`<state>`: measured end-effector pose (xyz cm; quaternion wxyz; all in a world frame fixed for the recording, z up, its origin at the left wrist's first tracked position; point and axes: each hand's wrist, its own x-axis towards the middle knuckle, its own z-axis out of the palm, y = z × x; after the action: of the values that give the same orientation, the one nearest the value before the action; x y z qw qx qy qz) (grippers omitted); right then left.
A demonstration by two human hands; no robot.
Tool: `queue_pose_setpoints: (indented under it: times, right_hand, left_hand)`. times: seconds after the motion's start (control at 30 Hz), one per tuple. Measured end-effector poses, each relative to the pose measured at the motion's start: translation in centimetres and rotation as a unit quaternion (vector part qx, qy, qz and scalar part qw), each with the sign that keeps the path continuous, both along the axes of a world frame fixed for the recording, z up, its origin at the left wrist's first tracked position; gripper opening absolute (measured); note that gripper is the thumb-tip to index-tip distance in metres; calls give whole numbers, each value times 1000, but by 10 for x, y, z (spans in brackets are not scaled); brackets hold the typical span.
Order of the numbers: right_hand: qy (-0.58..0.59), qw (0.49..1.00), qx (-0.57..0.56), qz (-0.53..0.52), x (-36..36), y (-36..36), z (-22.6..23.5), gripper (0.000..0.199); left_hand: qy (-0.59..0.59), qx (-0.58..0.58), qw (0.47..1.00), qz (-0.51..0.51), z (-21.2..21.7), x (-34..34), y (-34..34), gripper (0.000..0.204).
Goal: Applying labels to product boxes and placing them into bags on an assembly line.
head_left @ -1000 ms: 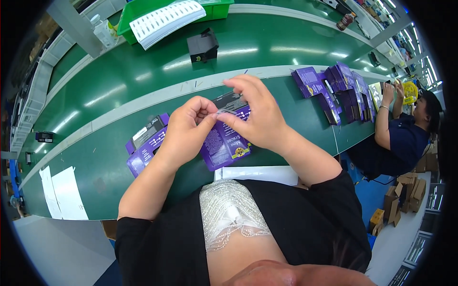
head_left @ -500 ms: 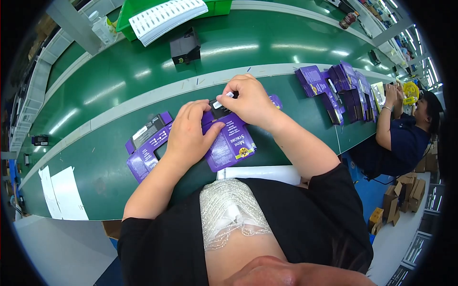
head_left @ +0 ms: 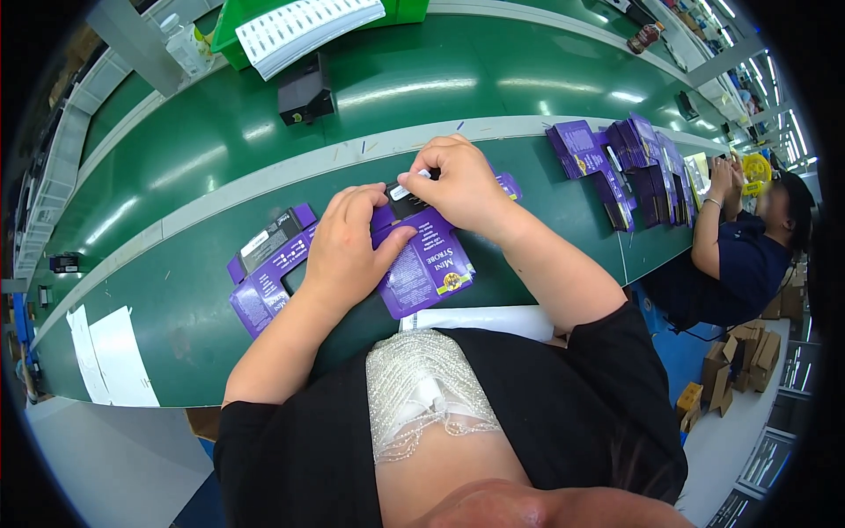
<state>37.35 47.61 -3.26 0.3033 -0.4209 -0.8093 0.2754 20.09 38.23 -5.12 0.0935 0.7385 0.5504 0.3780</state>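
Observation:
A flat purple carton blank [head_left: 421,277] with a black panel lies on the green table in front of me. My left hand [head_left: 348,245] rests on its left part, thumb spread away from the fingers, holding it down. At the black panel, the thumb and fingers of my right hand [head_left: 462,183] pinch a small white sticker [head_left: 424,174], partly hidden by the fingertips. Another white label is on the panel between my hands. Left of my left hand lies a second purple carton blank [head_left: 264,289], its black panel also bearing a white label.
Stacked purple cartons [head_left: 647,154] stand at the right, near a co-worker [head_left: 748,238]. Beyond the pale rail [head_left: 352,150], a black box [head_left: 305,90] sits on the green belt. A green bin [head_left: 231,44] holds label sheets [head_left: 308,31]. White paper [head_left: 123,356] lies at the left.
The black box on the green belt has moved left. Both my hands stay almost in place on the carton blank, the right still pinching at the black panel.

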Motion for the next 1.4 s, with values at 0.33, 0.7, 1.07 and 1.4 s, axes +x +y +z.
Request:
queue_pose_setpoints:
  times: [0.33,0.7,1.07,1.4]
  right_hand:
    - [8,1000,16,0,3,-1,-2,14]
    - [-8,1000,7,3,6,1,0,17]
    - [-43,997,71,1,19,0,17,11]
    - [21,987,-156,31,30,10,20,20]
  left_hand:
    - [14,10,1000,-4,2,3,1,42]
    - [48,19,998,-26,8,5,4,40]
    - [95,22,995,-33,7,2,3,34]
    - [136,27,989,-47,14,14,8,32]
